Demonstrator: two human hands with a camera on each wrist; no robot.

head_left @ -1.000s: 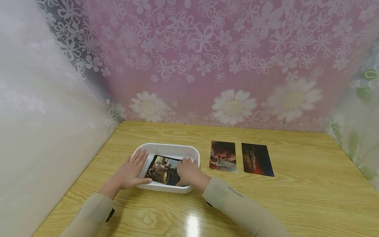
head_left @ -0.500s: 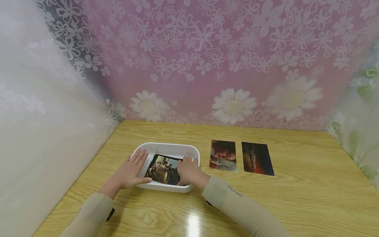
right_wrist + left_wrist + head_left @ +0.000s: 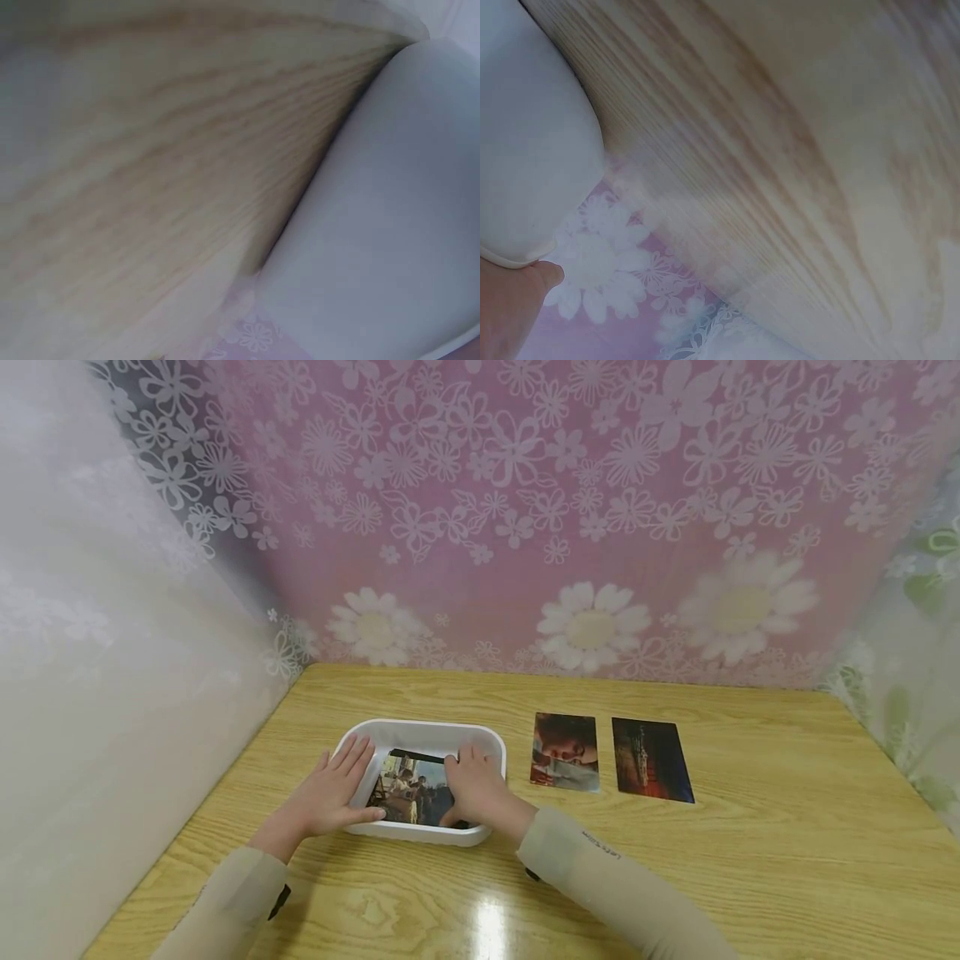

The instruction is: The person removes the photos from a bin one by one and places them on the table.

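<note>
A white plastic tray (image 3: 427, 833) stands on the wooden table, with a stack of picture cards inside. The top picture card (image 3: 408, 793) shows seated figures; a dark edge of another card (image 3: 412, 754) peeks out behind it. My right hand (image 3: 474, 789) reaches into the tray and grips the top card at its right end, fingers at the far side and thumb at the near side. Over the tray's left rim my left hand (image 3: 330, 793) rests with straight, spread fingers, its thumb at the near left corner. Both wrist views show mostly the tray's outer wall (image 3: 532, 135).
To the right of the tray lie two separate cards: one with a face (image 3: 565, 752) and a dark one with red and blue tones (image 3: 652, 760). A pink floral backdrop (image 3: 525, 527) rises behind the wooden table (image 3: 750, 843). A pale side wall (image 3: 135, 652) stands at the left.
In the tray, the top card has shifted a little under my right hand, exposing more dark edge behind it. My right hand's fingers have moved slightly; my left hand stays put.
</note>
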